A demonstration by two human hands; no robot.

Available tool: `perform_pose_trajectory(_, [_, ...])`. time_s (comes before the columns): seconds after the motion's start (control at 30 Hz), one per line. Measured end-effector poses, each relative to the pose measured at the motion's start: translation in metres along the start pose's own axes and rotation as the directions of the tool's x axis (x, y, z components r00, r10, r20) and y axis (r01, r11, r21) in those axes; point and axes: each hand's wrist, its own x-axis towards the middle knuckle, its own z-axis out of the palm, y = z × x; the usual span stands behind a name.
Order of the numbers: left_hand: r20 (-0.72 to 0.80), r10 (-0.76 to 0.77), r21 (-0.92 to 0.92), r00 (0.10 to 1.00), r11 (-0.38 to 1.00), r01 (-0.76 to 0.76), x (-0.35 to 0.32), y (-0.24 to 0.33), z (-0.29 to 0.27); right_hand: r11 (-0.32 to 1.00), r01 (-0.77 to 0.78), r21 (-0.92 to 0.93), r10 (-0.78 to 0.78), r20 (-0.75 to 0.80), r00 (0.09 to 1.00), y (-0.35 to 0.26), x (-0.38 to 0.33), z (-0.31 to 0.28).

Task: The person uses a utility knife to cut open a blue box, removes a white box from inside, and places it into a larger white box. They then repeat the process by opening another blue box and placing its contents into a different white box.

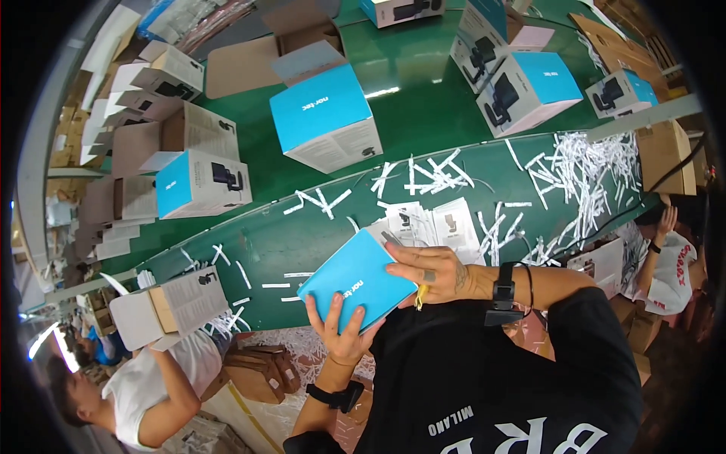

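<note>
blue box, left hand, right hand

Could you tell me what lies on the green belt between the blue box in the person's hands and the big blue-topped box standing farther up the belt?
In the head view, between the held blue box and the big box, only loose white paper strips lie on the green belt.

Left hand and right hand gripping blue box, green conveyor, paper strips
</note>
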Motion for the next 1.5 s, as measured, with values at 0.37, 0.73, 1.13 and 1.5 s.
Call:
perform_pose_trajectory(0.37, [0.165, -0.008, 0.215, 0.986, 0.976, -0.028, 0.008, 0.01, -0.011, 0.991, 0.13, 0.015, -0.13, 0.006, 0.992, 0.017, -0.002, -0.01])
perform_pose_trajectory(0.73, [0.454, -0.312, 0.368, 0.835, 0.919, 0.143, 0.111, 0.033, -0.024, 0.998, 0.069, -0.01, -0.069, -0.222, 0.973, 0.008, -0.007, 0.0])
perform_pose_trajectory(1.13, [0.493, -0.325, 0.252, 0.807, 0.941, 0.225, 0.163, 0.031, -0.064, 0.966, -0.234, 0.11, 0.259, -0.432, 0.864, 0.025, -0.051, -0.051])
perform_pose_trajectory(1.5, [0.353, -0.567, -0.913, 0.744, -0.036, 0.406, 0.25, -0.02, 0.004, 0.697, -0.394, 0.6, 0.48, -0.797, -0.366, 0.259, -0.142, -0.311])
